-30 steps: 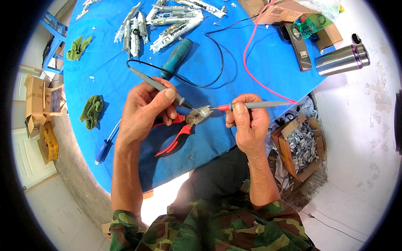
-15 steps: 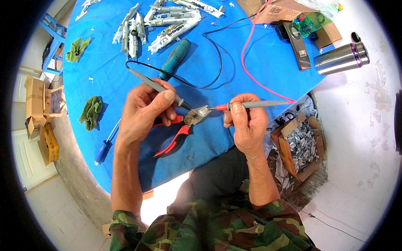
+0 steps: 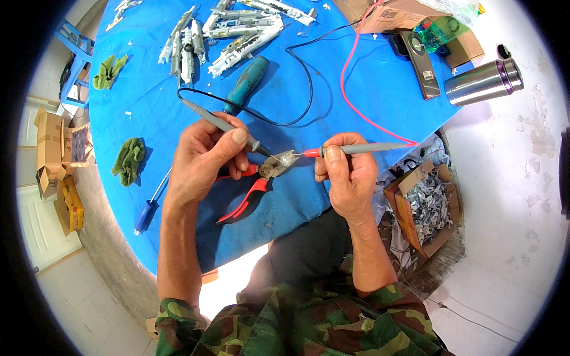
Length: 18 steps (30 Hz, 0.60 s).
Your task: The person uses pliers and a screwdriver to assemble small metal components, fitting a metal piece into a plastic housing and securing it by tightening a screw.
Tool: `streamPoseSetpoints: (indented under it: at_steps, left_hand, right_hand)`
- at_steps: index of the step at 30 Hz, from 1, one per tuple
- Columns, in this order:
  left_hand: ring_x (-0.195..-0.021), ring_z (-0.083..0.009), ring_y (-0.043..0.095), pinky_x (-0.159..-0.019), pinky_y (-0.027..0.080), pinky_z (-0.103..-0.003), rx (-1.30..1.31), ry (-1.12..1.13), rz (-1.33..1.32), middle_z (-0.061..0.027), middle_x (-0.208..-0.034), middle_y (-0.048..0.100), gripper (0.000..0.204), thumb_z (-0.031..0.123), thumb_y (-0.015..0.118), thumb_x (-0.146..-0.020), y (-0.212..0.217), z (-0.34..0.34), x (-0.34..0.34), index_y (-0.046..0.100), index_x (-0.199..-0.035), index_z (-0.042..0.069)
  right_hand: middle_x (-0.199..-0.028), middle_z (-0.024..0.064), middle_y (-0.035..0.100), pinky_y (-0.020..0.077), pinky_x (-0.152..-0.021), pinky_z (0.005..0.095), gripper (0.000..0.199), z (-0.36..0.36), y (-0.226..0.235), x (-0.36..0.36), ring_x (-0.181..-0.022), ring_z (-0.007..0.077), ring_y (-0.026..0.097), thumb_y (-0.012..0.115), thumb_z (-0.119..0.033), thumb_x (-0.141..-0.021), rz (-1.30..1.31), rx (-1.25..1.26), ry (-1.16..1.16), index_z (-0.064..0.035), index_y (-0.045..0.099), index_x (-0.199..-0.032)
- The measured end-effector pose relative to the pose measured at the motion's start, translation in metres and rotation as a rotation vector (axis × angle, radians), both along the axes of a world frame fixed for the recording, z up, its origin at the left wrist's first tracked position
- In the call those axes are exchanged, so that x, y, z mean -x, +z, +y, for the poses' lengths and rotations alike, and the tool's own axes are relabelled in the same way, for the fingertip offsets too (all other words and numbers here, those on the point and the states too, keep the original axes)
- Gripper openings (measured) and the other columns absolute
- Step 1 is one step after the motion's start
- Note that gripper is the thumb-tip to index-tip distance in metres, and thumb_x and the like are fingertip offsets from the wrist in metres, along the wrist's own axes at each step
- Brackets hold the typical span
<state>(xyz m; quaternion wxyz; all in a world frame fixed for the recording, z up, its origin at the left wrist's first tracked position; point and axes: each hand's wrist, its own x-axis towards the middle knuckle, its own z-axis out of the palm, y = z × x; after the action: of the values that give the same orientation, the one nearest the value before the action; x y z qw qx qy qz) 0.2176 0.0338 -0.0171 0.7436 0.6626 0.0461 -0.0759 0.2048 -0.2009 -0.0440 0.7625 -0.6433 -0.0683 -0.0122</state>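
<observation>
My left hand (image 3: pixel 205 157) pinches a grey test probe (image 3: pixel 222 124) on a black lead, its tip pointing down to the right. In my right hand (image 3: pixel 347 175) is a second grey probe with a red tip (image 3: pixel 356 149) on a red lead. Both tips meet at the metal jaws of red-handled pliers (image 3: pixel 255 188), which lie on the blue table (image 3: pixel 356 101) between my hands. The pliers' handles run under my left hand.
A teal-handled tool (image 3: pixel 246 83) and several grey metal parts (image 3: pixel 231 32) lie further back. A steel flask (image 3: pixel 482 83), a dark meter (image 3: pixel 418 56) and cardboard boxes sit at the right. A blue screwdriver (image 3: pixel 149 204) and green rags (image 3: pixel 127 160) lie left. A box of scrap (image 3: pixel 424 204) stands below.
</observation>
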Motion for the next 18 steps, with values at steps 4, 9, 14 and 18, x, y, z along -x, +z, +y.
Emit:
streamPoseSetpoints:
  at_steps: [4,9,14,18]
  left_hand:
    - [-0.059,-0.0113,0.065,-0.047,0.051,-0.022,0.064,-0.061,0.040,-0.0066,-0.074,0.065,0.028,0.026,0.073,-0.094,0.0016,0.0060,-0.0016,0.064,-0.101,0.001]
    - [-0.052,-0.0098,0.059,-0.044,0.046,-0.021,0.021,-0.012,0.023,-0.0055,-0.068,0.063,0.030,0.030,0.072,-0.095,0.0011,0.0012,0.0010,0.063,-0.099,0.002]
    - [-0.052,-0.0097,0.059,-0.045,0.046,-0.021,0.025,-0.018,0.035,-0.0052,-0.068,0.063,0.029,0.029,0.072,-0.095,0.0004,0.0014,-0.0004,0.063,-0.098,0.001]
    - [-0.058,-0.0105,0.064,-0.048,0.051,-0.022,0.053,-0.056,0.058,-0.0057,-0.073,0.065,0.028,0.026,0.073,-0.094,0.0007,0.0058,-0.0016,0.064,-0.100,0.000]
  right_hand:
    - [-0.075,0.0068,0.057,0.0468,-0.056,0.0259,0.014,0.0004,-0.0008,-0.0001,-0.062,0.0094,0.052,0.052,-0.012,-0.102,-0.006,-0.006,-0.007,0.0025,0.053,-0.103]
    - [-0.075,0.0065,0.057,0.0470,-0.056,0.0257,0.015,0.0006,0.0001,-0.0001,-0.062,0.0092,0.052,0.052,-0.012,-0.103,-0.018,0.010,0.005,0.0023,0.053,-0.102]
    - [-0.075,0.0063,0.056,0.0472,-0.056,0.0257,0.015,0.0001,-0.0002,-0.0005,-0.062,0.0091,0.052,0.052,-0.013,-0.103,-0.010,0.000,0.006,0.0023,0.053,-0.102]
    - [-0.075,0.0061,0.057,0.0473,-0.056,0.0256,0.015,-0.0012,-0.0012,-0.0001,-0.062,0.0089,0.052,0.053,-0.013,-0.103,-0.006,-0.005,0.015,0.0023,0.053,-0.103]
